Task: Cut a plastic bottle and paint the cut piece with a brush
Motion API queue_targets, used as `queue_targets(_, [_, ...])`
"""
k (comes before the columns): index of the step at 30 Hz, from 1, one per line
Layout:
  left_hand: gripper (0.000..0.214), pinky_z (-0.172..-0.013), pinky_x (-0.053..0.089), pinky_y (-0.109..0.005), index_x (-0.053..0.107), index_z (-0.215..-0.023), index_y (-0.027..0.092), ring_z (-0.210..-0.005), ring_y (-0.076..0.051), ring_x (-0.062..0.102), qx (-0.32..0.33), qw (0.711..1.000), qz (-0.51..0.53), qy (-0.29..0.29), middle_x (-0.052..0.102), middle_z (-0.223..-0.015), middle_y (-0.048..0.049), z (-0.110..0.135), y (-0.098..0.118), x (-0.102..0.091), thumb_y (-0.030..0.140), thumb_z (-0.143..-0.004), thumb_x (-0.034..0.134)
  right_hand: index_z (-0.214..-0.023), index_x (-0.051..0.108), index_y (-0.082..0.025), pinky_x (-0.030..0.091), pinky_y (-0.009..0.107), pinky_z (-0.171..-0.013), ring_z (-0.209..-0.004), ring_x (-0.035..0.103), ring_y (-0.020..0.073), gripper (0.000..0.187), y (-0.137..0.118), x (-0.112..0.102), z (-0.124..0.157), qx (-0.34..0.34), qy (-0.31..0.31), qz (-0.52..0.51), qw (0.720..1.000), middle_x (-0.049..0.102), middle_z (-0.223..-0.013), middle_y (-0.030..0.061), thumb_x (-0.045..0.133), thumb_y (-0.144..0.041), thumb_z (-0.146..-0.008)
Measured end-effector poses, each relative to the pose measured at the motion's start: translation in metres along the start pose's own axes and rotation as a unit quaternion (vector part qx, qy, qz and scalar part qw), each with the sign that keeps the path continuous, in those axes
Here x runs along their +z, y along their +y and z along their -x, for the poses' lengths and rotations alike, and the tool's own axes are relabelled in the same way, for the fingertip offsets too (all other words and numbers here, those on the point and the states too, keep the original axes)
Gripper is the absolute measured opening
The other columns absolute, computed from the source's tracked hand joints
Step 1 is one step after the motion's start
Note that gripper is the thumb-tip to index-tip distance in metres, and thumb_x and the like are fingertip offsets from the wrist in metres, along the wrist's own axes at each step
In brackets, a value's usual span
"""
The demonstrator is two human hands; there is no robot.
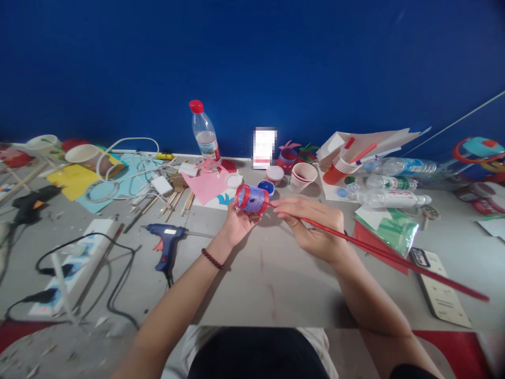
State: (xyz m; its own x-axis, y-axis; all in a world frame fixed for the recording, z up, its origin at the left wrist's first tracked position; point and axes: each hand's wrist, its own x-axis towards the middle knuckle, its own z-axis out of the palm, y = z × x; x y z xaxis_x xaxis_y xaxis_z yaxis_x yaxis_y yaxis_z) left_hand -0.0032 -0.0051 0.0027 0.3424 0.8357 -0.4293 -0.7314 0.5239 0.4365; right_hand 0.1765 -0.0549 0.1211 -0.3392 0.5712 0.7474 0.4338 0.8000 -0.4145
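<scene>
My left hand [236, 229], with a beaded bracelet at the wrist, grips a small tube [252, 199] tilted on its side. The tube has red ends and a blue-purple middle, and one open end faces left. My right hand [313, 223] pinches a long red-handled paintbrush [434, 275], whose tip is at the tube's right end; the bristles are too small to make out. Just behind the tube stands an open pot of blue paint [265, 187]. A paper cup [303, 178] and a pinkish, white-topped pot [274, 175] are close by.
On the left lie a blue glue gun [168, 242], a power strip [79, 268] and loose cables. A red-capped bottle [205, 134] stands at the back. Plastic bottles [394, 198] and stacked cups with markers [341, 167] are right. A phone [442, 289] lies near the front edge.
</scene>
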Motion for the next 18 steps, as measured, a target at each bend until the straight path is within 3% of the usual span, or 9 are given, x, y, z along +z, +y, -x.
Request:
queue_targets(5, [0.046,-0.068,0.055,-0.032,0.069,-0.095,0.012,-0.069,-0.021,0.068,0.002,1.0,0.002,0.008,0.073,-0.078,-0.011,0.0006,0.0004,-0.0001,0.057,-0.083,0.063,-0.099,0.073,-0.023,0.065,0.034,-0.079,-0.091,0.076,0.0202,0.018,0.0045,-0.0003,-0.0009,0.002,0.045,0.056,0.997,0.079,-0.101,0.0068,0.061,-0.011,-0.092])
queue_targets(10, [0.047,-0.067,0.055,-0.03,0.068,-0.095,0.012,-0.068,-0.02,0.068,-0.005,1.0,0.016,0.008,0.073,-0.08,-0.0109,0.0005,0.0014,-0.0007,0.057,-0.082,0.063,-0.096,0.073,-0.021,0.063,0.033,-0.079,-0.091,0.075,0.0188,0.018,0.0049,0.0035,0.0023,0.024,0.016,0.022,0.999,0.079,-0.101,0.0082,0.06,-0.01,-0.092])
queue_targets(18, [0.042,-0.066,0.055,-0.031,0.066,-0.092,0.016,-0.068,-0.02,0.067,0.007,0.999,0.037,0.01,0.072,-0.078,-0.0078,-0.0031,0.0008,-0.0021,0.056,-0.083,0.064,-0.096,0.073,-0.023,0.063,0.029,-0.071,-0.078,0.075,0.0168,0.015,-0.0044,0.0036,0.0012,0.03,-0.012,-0.019,0.999,0.078,-0.087,0.003,0.062,-0.014,-0.092])
